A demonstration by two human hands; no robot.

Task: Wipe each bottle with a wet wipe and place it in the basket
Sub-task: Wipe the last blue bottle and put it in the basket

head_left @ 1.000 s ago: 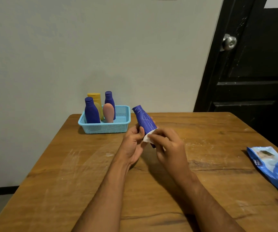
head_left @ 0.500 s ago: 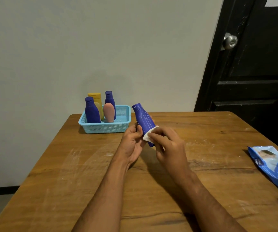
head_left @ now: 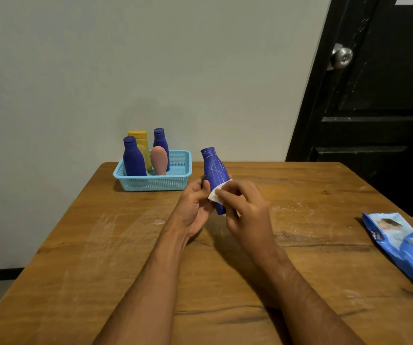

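A dark blue bottle [head_left: 214,171] with pale scribbles on it is held above the table, tilted with its upper end toward the basket. My left hand [head_left: 193,208] grips its lower part from the left. My right hand [head_left: 244,210] presses a white wet wipe [head_left: 215,194] against the bottle's lower front. The light blue basket [head_left: 175,180] stands at the table's far left. In it stand two dark blue bottles [head_left: 133,158], a yellow bottle [head_left: 141,143] and a pink bottle [head_left: 159,160].
A blue pack of wet wipes [head_left: 406,247] lies at the table's right edge. The wooden table [head_left: 101,245] stands against a pale wall. A black door with a metal knob [head_left: 341,56] is at the back right.
The bottle has tipped a little more upright in my hands. My right hand with the wipe has slid slightly along its lower part.
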